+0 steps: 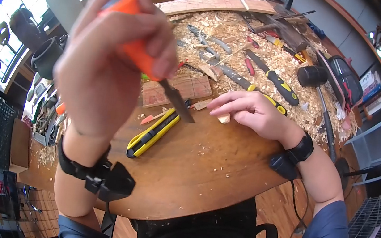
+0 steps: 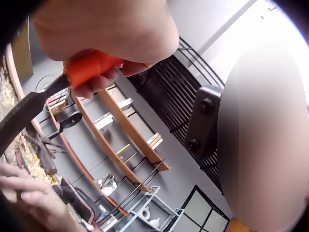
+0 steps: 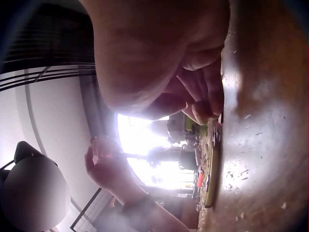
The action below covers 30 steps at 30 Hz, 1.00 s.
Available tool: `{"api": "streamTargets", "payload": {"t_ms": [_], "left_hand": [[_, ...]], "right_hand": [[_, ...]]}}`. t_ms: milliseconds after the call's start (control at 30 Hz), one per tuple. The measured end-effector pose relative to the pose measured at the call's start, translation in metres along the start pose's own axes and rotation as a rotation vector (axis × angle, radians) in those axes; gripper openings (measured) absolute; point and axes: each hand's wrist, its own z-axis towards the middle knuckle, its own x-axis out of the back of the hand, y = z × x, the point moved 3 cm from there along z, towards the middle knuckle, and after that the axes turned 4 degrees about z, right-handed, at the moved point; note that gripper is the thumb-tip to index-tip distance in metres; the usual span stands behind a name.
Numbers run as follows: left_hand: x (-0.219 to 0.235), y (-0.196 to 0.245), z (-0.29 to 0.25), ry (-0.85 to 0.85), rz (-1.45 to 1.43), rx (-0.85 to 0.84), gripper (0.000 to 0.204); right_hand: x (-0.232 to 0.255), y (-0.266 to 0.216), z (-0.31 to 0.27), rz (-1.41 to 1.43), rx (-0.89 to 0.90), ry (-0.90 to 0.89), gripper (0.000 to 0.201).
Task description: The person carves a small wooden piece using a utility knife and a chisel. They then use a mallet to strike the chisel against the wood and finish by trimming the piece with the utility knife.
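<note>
My left hand point(image 1: 108, 56) is raised over the table and grips the orange handle point(image 1: 136, 53) of a chisel. The steel blade point(image 1: 178, 102) points down and to the right; in the left wrist view, the chisel blade point(image 2: 21, 116) extends out from the fist. Low on the brown table point(image 1: 194, 167), my right hand point(image 1: 255, 115) pinches a small pale piece of wood point(image 1: 224, 118) at its fingertips. In the right wrist view, the fingers of the right hand point(image 3: 169, 63) come down to the tabletop and mostly hide the piece.
A yellow and black utility knife point(image 1: 153, 133) lies left of the right hand, near a reddish wooden board point(image 1: 189, 90). Behind are wood shavings point(image 1: 212, 19), a black mallet point(image 1: 312, 77) and several hand tools. The table's curved front edge faces the person.
</note>
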Motion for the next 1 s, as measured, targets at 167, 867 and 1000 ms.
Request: {"api": "streamTargets", "payload": {"t_ms": [167,867,1000], "left_hand": [[-0.018,-0.047,-0.001,-0.028,0.122,0.249,0.015],[0.004,-0.061,0.029,-0.022,-0.353,0.278,0.036],[0.005,-0.07,0.046,-0.072,-0.355,0.266,0.037]], "right_hand": [[-0.005,-0.002,0.001,-0.043,-0.039,0.114,0.021],[-0.01,0.009,0.006,-0.244,0.107,0.139,0.016],[-0.01,0.015,0.007,-0.21,0.156,0.136,0.015]]}}
